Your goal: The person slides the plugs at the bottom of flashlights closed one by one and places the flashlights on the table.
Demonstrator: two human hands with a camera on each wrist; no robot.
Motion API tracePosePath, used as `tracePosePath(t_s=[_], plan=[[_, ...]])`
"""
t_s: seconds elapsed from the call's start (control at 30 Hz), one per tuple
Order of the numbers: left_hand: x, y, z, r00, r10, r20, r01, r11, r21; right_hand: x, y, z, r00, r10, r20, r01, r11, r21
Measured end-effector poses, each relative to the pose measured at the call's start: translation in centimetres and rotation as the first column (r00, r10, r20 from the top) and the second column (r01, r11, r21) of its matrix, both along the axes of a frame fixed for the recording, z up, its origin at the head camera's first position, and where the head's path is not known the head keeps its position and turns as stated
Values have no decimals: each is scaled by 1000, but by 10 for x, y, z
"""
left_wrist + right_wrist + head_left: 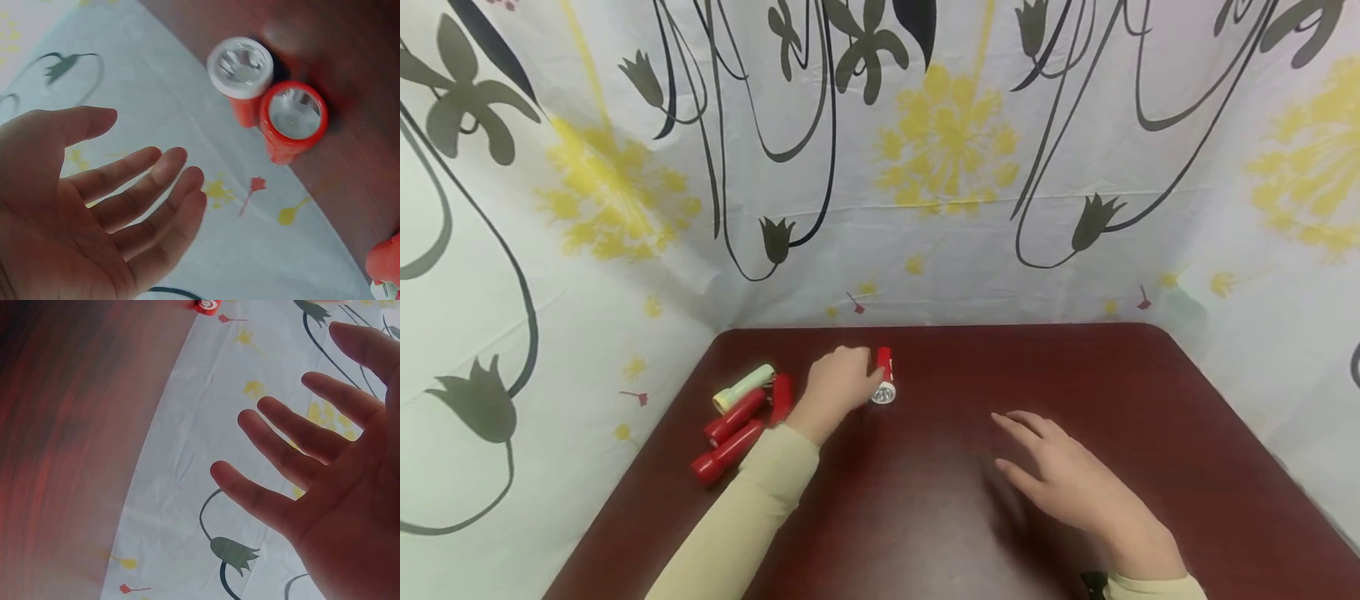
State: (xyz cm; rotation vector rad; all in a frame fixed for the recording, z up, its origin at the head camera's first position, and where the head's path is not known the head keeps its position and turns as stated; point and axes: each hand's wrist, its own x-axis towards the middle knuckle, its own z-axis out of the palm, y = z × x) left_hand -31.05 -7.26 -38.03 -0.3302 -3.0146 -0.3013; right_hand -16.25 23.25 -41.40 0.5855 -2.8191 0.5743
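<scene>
The left hand's grip is loose and empty, fingers slightly bent and parted from the thumb, in the air over the far left part of the table. Just right of the left hand is a red flashlight with a white head, its lens facing the person; the left wrist view shows a red-rimmed flashlight close beside a white-headed one. The right hand spreads its fingers above the table's right side, holding nothing. At the left edge, three red flashlights cluster beside a pale green flashlight. Floral cloth surrounds the tabletop.
</scene>
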Motion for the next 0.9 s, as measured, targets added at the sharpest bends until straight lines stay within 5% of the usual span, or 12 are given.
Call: tracePosePath(t_s=[0.3,0.5,0.73,0.9], plan=[[69,-7,1,991,-29,-128,29,1000,-6,1,0,2,999,-10,-46,10,1000,11],[107,-18,-3,997,7,-83,-1,998,65,2,-2,2,999,-21,-33,21,1000,15],[136,-30,-20,999,-16,-46,24,984,176,6,-5,-3,999,-10,-50,10,1000,4],[144,-30,-25,999,-27,-34,33,983,180,9,-9,-2,1000,-8,-26,8,1000,-7]])
